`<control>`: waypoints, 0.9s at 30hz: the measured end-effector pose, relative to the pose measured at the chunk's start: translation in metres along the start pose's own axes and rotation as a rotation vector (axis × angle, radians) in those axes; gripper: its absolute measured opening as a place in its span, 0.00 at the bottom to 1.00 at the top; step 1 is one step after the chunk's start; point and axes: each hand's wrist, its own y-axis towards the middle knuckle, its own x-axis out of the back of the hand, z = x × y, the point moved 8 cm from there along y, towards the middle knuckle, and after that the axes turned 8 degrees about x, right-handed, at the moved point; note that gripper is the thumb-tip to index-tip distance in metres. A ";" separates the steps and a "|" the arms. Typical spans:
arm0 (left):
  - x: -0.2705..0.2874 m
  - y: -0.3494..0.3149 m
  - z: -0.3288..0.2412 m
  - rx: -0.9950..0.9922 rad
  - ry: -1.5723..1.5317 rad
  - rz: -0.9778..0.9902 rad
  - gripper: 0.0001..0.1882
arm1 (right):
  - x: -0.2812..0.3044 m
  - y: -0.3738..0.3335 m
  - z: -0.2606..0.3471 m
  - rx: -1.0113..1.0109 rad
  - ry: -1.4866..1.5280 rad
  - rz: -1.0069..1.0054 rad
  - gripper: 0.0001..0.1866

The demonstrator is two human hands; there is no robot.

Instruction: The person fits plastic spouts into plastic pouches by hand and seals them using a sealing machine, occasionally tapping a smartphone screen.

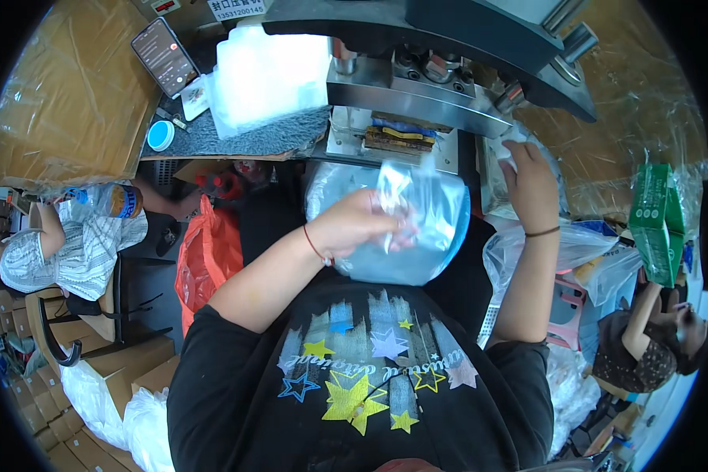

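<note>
Over my lap my left hand is closed on a clear plastic bag, slightly smeared by motion. Below the bag sits a round translucent tub with a blue rim on its right side. Farther right, my right hand reaches to a clear-walled container beside the press. Its fingers are bent together at a small white piece, whose kind I cannot make out. Ahead of both hands stands a metal press, with a block of coloured strips on its bed.
A stack of whitish translucent sheets lies on a grey cloth, near a phone and a small blue-lidded jar. Large cartons flank the bench. A red bag hangs at left; other people sit at both sides.
</note>
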 end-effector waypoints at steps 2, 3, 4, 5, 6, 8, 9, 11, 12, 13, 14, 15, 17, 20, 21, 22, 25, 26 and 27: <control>0.021 0.008 -0.021 -0.089 -0.051 -0.039 0.12 | -0.020 -0.005 -0.015 -0.014 -0.049 0.075 0.14; 0.030 0.012 -0.025 -0.095 -0.050 -0.050 0.12 | -0.030 -0.005 -0.020 -0.022 0.017 0.085 0.14; 0.039 0.016 -0.034 -0.127 -0.036 -0.124 0.11 | -0.039 -0.005 -0.023 -0.037 0.079 0.096 0.13; 0.046 0.016 -0.040 -0.159 -0.021 -0.198 0.11 | -0.043 -0.006 -0.024 -0.032 0.081 0.094 0.13; 0.045 0.016 -0.039 -0.121 -0.117 -0.151 0.14 | -0.040 -0.008 -0.025 -0.065 0.077 0.008 0.13; 0.053 0.010 -0.039 -0.218 -0.049 -0.279 0.17 | -0.040 -0.015 -0.034 -0.099 0.074 -0.078 0.13; 0.061 0.004 -0.043 -0.313 0.020 -0.403 0.20 | -0.044 -0.019 -0.044 -0.127 0.056 -0.073 0.13; 0.103 -0.028 -0.075 -0.604 0.153 -0.710 0.25 | -0.044 -0.022 -0.050 -0.156 0.038 -0.071 0.14; 0.111 -0.066 -0.113 -0.842 0.675 -1.085 0.26 | -0.043 -0.024 -0.053 -0.189 0.090 -0.047 0.14; 0.096 -0.096 -0.134 -1.054 1.233 -1.432 0.27 | -0.043 -0.027 -0.053 -0.219 0.141 -0.025 0.14; 0.105 -0.108 -0.130 -1.054 1.235 -1.436 0.27 | -0.039 -0.027 -0.052 -0.216 0.144 -0.025 0.14; 0.106 -0.099 -0.120 -0.861 1.575 -1.380 0.27 | -0.029 -0.027 -0.044 -0.141 0.176 -0.113 0.15; 0.090 -0.089 -0.095 -0.688 1.921 -1.203 0.24 | -0.011 -0.025 -0.034 -0.068 0.205 -0.200 0.15; 0.082 -0.099 -0.078 -0.594 1.773 -1.079 0.18 | 0.009 -0.032 -0.015 -0.118 0.221 -0.229 0.13; 0.096 -0.110 -0.077 -0.597 1.277 -1.044 0.14 | 0.002 -0.034 -0.007 -0.160 0.374 -0.193 0.11; 0.110 -0.115 -0.068 -0.576 0.789 -0.972 0.11 | -0.003 -0.034 0.004 -0.202 0.524 -0.156 0.10; 0.084 -0.093 -0.050 -0.522 0.522 -0.643 0.07 | -0.001 -0.014 0.082 0.239 0.619 -0.088 0.09; 0.071 -0.087 -0.049 -0.477 0.548 -0.601 0.06 | 0.001 -0.011 0.093 0.223 0.733 -0.099 0.09; 0.057 -0.083 -0.050 -0.478 0.612 -0.580 0.07 | 0.004 -0.008 0.103 0.206 0.847 -0.110 0.08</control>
